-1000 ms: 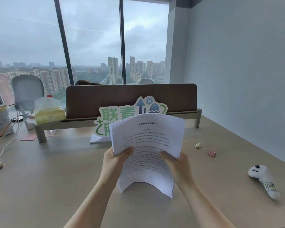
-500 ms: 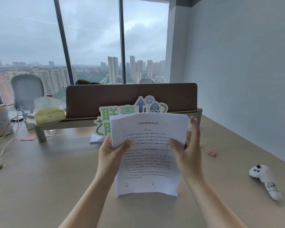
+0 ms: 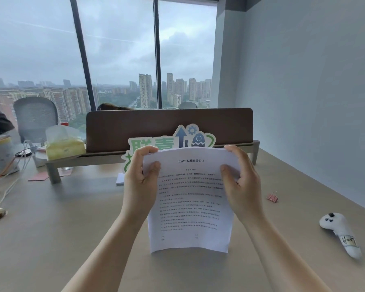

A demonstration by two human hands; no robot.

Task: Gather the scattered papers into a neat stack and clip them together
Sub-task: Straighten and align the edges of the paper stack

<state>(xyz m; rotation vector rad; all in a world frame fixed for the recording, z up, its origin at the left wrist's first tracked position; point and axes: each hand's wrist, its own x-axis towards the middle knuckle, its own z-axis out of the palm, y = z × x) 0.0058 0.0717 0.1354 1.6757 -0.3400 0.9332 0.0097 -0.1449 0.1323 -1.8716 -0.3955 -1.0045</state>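
A stack of printed white papers (image 3: 190,209) stands upright in front of me, its bottom edge resting on the beige desk (image 3: 72,228). My left hand (image 3: 140,182) grips the stack's upper left corner, fingers curled over the top edge and thumb on the front. My right hand (image 3: 241,186) grips the upper right corner the same way. A pink binder clip (image 3: 272,198) lies on the desk to the right of my right hand, apart from the papers.
A white handheld controller (image 3: 341,232) lies at the right. Behind the papers stand a green and white cut-out sign (image 3: 171,140), a brown divider (image 3: 169,125) on a shelf and a tissue box (image 3: 64,144). Cables, a pen and a cup sit at the left.
Both hands slid up from the stack's middle sides to its top corners. The curled, lifted papers now stand straight with the bottom edge on the desk.
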